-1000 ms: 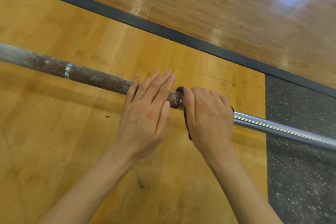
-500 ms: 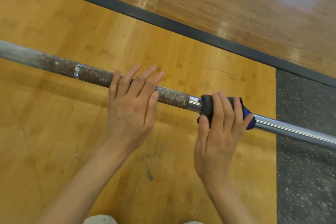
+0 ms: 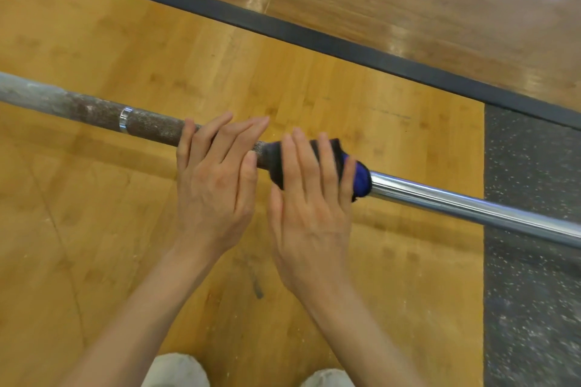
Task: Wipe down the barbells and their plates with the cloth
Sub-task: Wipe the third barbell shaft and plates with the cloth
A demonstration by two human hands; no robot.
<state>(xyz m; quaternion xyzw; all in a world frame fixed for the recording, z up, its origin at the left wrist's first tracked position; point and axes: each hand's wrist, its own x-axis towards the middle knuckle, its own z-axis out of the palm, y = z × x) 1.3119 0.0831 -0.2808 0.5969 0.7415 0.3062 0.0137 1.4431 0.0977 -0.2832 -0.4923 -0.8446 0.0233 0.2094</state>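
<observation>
Sliding cloth (image 3: 361, 179) leftward toward left hand (image 3: 217, 185).

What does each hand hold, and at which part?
The right hand presses the cloth around the barbell, fingers straight. The left hand rests flat on its rough part.

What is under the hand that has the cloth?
Under the right hand lies the dark and blue cloth, wrapped on the barbell. The bar's stretch beneath the cloth is covered, so its state cannot be seen.

bare forearms, pale trouser knees (image 3: 176, 369)
</observation>
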